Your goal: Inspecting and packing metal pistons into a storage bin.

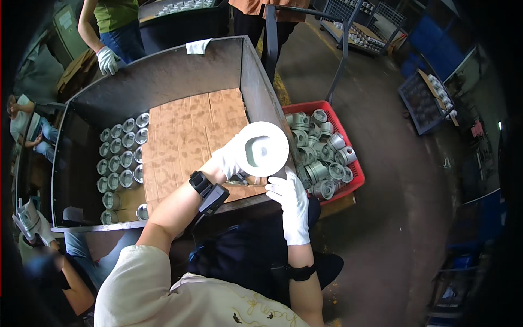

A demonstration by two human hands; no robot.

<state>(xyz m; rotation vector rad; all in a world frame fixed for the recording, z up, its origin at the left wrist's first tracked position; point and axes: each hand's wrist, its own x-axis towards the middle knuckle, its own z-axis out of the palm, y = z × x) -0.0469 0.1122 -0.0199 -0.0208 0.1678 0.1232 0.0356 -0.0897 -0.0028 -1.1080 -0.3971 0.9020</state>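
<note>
In my left hand (227, 159), gloved in white, is a silvery metal piston (279, 148), held up with its round, recessed face showing. The fingers behind it are mostly hidden. My right hand (292, 204), also in a white glove, is just below the piston at the near right corner of a large metal bin (163, 76). Its fingers are spread and no object shows in them. Under the held piston a brown cardboard sheet (190, 125) covers much of the bin. Several pistons (126, 159) stand in rows on the bin's left side.
A red plastic basket (358, 180) heaped with loose pistons sits right of the bin. Beside it rises a dark metal handle frame (345, 54). A co-worker's gloved hand (108, 61) rests by the far rim; another person holds a metal part (27, 218) at left.
</note>
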